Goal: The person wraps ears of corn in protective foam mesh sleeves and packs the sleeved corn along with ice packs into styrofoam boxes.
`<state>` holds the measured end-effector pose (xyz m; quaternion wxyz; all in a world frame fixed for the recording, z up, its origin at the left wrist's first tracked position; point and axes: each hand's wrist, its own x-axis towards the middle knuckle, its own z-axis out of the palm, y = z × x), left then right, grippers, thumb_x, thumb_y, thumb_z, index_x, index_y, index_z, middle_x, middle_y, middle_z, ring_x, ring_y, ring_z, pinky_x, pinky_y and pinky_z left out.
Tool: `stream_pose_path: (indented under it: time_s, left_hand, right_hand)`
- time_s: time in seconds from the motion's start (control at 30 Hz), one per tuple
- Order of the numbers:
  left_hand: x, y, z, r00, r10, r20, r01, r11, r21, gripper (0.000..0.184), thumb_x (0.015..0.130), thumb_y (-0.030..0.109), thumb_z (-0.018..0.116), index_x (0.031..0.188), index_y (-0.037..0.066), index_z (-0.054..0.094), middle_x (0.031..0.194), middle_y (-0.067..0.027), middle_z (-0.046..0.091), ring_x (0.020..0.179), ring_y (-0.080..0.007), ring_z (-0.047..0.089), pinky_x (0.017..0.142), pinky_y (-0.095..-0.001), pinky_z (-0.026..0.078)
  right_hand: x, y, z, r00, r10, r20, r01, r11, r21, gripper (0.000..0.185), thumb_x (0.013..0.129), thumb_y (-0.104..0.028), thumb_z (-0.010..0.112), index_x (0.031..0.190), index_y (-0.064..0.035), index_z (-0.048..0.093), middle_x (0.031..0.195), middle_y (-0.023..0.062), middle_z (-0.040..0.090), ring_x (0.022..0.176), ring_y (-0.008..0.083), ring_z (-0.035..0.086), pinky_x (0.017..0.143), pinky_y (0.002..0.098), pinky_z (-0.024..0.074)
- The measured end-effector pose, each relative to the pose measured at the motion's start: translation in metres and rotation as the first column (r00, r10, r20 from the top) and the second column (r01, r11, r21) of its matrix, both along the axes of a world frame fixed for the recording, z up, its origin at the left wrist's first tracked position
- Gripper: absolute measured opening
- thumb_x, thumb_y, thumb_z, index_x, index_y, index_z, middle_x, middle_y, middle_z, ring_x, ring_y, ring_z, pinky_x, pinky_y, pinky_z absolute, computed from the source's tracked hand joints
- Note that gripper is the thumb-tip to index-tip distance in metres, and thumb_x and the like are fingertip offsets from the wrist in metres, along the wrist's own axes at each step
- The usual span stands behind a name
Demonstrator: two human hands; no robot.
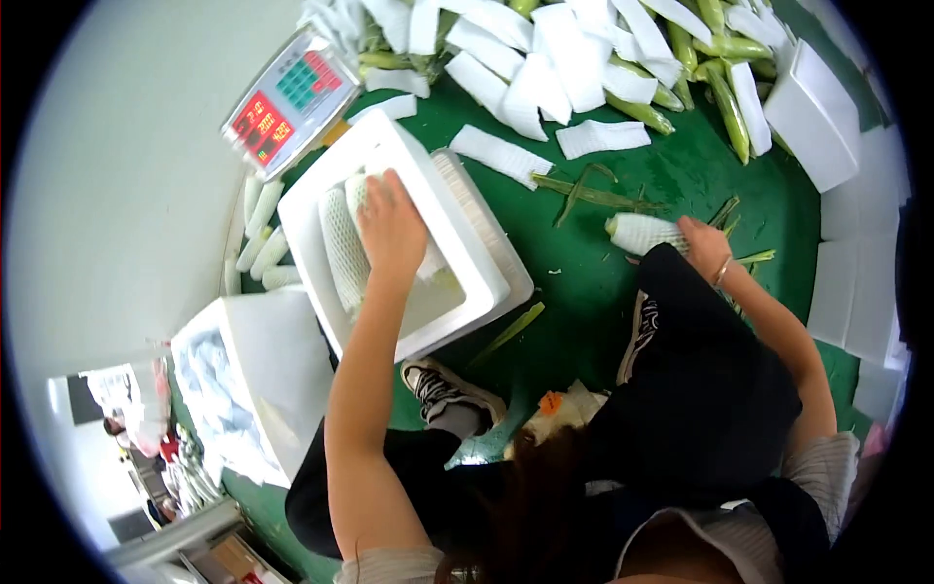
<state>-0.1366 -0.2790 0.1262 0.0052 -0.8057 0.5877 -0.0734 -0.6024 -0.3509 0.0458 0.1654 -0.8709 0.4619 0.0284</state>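
Observation:
My left hand [392,226] reaches into a white foam box [455,195], its fingers curled over an ear of corn in a white foam net [358,195]. Beside it in the box lies another netted ear [342,248]. At the right, near my knee, my right hand [704,247] is closed around the lower end of an ear of corn in a foam net [647,234]. A greenish tip shows at that sleeve's open end. My palm hides part of each held ear.
The box sits on a scale with a lit red display [261,128]. Loose foam nets [555,73] and green corn ears [728,112] are heaped ahead. Netted ears [263,219] lie by the wall. A lined foam box [277,360] stands left; husk strips [593,195] litter the green floor.

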Motion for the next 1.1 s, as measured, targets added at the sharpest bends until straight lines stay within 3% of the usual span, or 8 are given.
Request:
stream_pose_path:
  time_s: [0.07, 0.17, 0.23, 0.3, 0.5, 0.67, 0.93, 1.1]
  left_hand:
    - [0.016, -0.026, -0.007, 0.990, -0.054, 0.128, 0.016, 0.958, 0.286, 0.053, 0.088, 0.021, 0.040, 0.136, -0.001, 0.033, 0.136, -0.0344, 0.031, 0.122, -0.0420, 0.040, 0.103, -0.0492, 0.029]
    - [0.034, -0.017, 0.005, 0.999, -0.040, 0.000, 0.040, 0.999, 0.032, 0.051, 0.087, 0.024, 0.044, 0.131, -0.002, 0.042, 0.127, -0.0304, 0.045, 0.115, -0.0387, 0.049, 0.097, -0.0444, 0.037]
    - [0.064, 0.003, 0.045, 0.774, 0.033, -0.632, -0.052, 0.999, -0.011, 0.043, 0.085, 0.026, 0.052, 0.118, -0.002, 0.054, 0.109, -0.0253, 0.059, 0.101, -0.0353, 0.059, 0.087, -0.0393, 0.045]
    - [0.088, 0.048, 0.072, 0.839, -0.068, -0.539, -0.060, 0.975, -0.216, 0.033, 0.083, 0.025, 0.059, 0.103, -0.001, 0.062, 0.092, -0.0210, 0.065, 0.087, -0.0334, 0.063, 0.079, -0.0363, 0.049]
    - [0.105, 0.189, 0.164, 0.819, 0.026, -0.574, -0.034, 0.999, -0.003, 0.022, 0.083, 0.017, 0.060, 0.095, -0.001, 0.063, 0.080, -0.0156, 0.065, 0.072, -0.0259, 0.062, 0.069, -0.0336, 0.049]
    - [0.097, 0.240, 0.161, 0.755, 0.065, -0.652, -0.073, 0.997, 0.015, 0.026, 0.082, 0.018, 0.063, 0.101, 0.000, 0.062, 0.083, -0.0130, 0.065, 0.073, -0.0228, 0.063, 0.069, -0.0327, 0.049]
    - [0.094, 0.251, 0.167, 0.670, -0.033, -0.741, 0.073, 0.997, 0.022, 0.031, 0.084, 0.018, 0.065, 0.108, 0.001, 0.059, 0.089, -0.0116, 0.065, 0.077, -0.0211, 0.063, 0.072, -0.0322, 0.050]
    - [0.096, 0.261, 0.152, 0.563, -0.091, -0.821, 0.041, 0.996, -0.083, 0.029, 0.083, 0.011, 0.065, 0.110, 0.002, 0.059, 0.089, -0.0097, 0.065, 0.076, -0.0179, 0.063, 0.070, -0.0292, 0.050]
  right_hand:
    - [0.003, -0.011, 0.049, 0.993, -0.104, 0.058, 0.101, 0.994, 0.051, 0.062, 0.057, -0.024, 0.075, 0.109, -0.0056, 0.047, 0.094, 0.0185, 0.059, 0.087, 0.0377, 0.058, 0.075, 0.0461, 0.0471]
    - [0.028, -0.011, 0.155, 0.991, -0.031, 0.127, 0.027, 0.999, 0.037, 0.063, 0.057, -0.017, 0.072, 0.112, -0.0047, 0.044, 0.084, 0.0213, 0.060, 0.080, 0.0399, 0.059, 0.071, 0.0434, 0.0480]
    - [0.041, -0.012, 0.212, 0.980, 0.003, 0.198, -0.026, 0.993, 0.111, 0.064, 0.058, -0.016, 0.070, 0.115, -0.0039, 0.043, 0.081, 0.0212, 0.060, 0.079, 0.0395, 0.059, 0.070, 0.0424, 0.0473]
    - [0.051, -0.020, 0.245, 0.937, 0.161, 0.311, -0.192, 0.979, 0.070, 0.064, 0.059, -0.019, 0.069, 0.115, -0.0012, 0.044, 0.079, 0.0208, 0.060, 0.075, 0.0384, 0.059, 0.068, 0.0417, 0.0465]
    - [0.183, -0.009, 0.346, 0.884, 0.460, -0.085, -0.419, 0.859, 0.294, 0.064, 0.061, -0.029, 0.071, 0.113, -0.0025, 0.047, 0.089, 0.0195, 0.063, 0.083, 0.0311, 0.062, 0.076, 0.0365, 0.0477]
    - [0.294, 0.002, 0.309, 0.696, 0.718, -0.013, -0.630, 0.620, 0.468, 0.071, 0.061, -0.038, 0.072, 0.117, 0.0006, 0.049, 0.104, 0.0188, 0.060, 0.098, 0.0277, 0.058, 0.083, 0.0343, 0.0447]
    - [0.401, 0.037, 0.194, 0.785, 0.619, -0.016, -0.278, 0.374, 0.885, 0.062, 0.069, -0.042, 0.068, 0.110, 0.0026, 0.057, 0.105, 0.0139, 0.061, 0.091, 0.0222, 0.057, 0.079, 0.0312, 0.0451]
    - [0.410, 0.063, 0.142, 0.702, 0.700, -0.132, -0.401, 0.542, 0.738, 0.067, 0.071, -0.044, 0.066, 0.116, 0.0046, 0.052, 0.107, 0.0206, 0.060, 0.094, 0.0300, 0.059, 0.080, 0.0370, 0.0464]
